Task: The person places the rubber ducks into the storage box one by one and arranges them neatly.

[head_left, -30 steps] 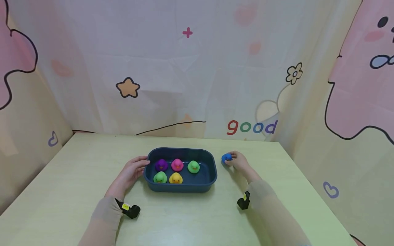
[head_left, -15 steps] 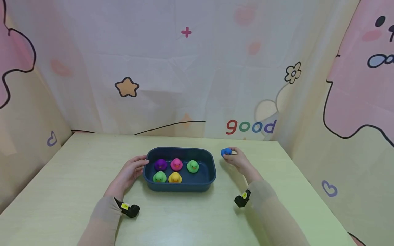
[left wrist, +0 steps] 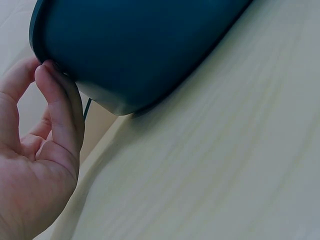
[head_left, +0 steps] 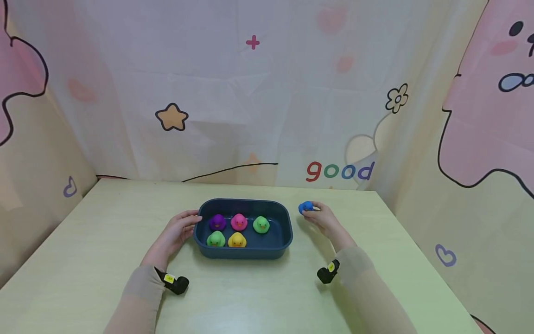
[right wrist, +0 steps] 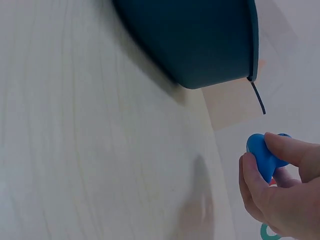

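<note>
My right hand [head_left: 327, 221] pinches a blue toy duck [head_left: 305, 207] between thumb and fingers, just right of a dark blue rectangular tub [head_left: 250, 253]. In the right wrist view the blue duck [right wrist: 262, 156] is raised above the table, its shadow falling below. At the tub's left end, my left hand [head_left: 177, 230] grips the rim; the left wrist view has its fingertips right at the tub's edge [left wrist: 37, 47]. Inside the tub sit a purple duck [head_left: 217, 222], a pink duck [head_left: 239, 222], a yellow duck [head_left: 237, 240] and two green ducks [head_left: 261, 225].
The tub stands on a pale wooden table [head_left: 250, 297], toward its far side. A printed curtain [head_left: 233, 93] hangs behind the table and along both sides. Each sleeve cuff carries a small black wrist camera [head_left: 177, 284].
The blue duck has risen off the table in my right hand and tilted slightly. My left hand stays at the tub's rim, and the ducks in the tub have not moved.
</note>
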A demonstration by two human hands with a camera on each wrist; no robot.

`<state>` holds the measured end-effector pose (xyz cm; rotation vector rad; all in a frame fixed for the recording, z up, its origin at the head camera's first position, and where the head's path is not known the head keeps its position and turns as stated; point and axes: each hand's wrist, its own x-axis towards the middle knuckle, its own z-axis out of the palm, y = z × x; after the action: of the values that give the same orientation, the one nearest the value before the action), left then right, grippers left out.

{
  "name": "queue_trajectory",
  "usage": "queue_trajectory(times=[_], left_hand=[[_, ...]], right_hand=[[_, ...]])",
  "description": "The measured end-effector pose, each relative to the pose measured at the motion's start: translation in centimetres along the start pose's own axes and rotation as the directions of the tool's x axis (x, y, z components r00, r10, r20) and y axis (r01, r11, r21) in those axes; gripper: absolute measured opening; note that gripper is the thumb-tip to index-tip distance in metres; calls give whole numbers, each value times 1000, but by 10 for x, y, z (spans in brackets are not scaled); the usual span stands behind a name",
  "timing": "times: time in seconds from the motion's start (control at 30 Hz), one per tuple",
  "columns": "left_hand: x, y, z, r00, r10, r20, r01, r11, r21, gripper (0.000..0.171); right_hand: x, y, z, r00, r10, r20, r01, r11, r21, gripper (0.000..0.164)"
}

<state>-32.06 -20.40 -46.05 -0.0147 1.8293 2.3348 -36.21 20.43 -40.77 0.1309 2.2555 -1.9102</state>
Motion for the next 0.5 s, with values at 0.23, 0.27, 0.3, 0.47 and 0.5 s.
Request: queue_trajectory(times=[0.23, 0.27, 0.3, 0.47, 0.5], left_hand=[[0, 0, -1, 1000, -7, -4, 7, 1000, -9, 20], [0, 0, -1, 1000, -10, -1, 10, 1000, -8, 21], [0, 0, -1, 1000, -12, -6, 12, 1000, -12, 22], [1, -1, -3, 1000, -18, 2, 18, 1000, -18, 23], [1, -1, -2, 1000, -16, 3, 16, 1000, -19, 23]], right_hand=[[-6, -10, 7, 999, -43, 28, 42, 999, 10, 57], [-7, -13, 9, 998, -46, 32, 46, 999, 7, 57], [-8, -15, 11, 998, -49, 37, 48, 999, 7, 57], [-19, -30, 25, 995, -62, 79, 63, 998, -15, 56], [-21, -33, 28, 993, -68, 93, 70, 997, -20, 56]])
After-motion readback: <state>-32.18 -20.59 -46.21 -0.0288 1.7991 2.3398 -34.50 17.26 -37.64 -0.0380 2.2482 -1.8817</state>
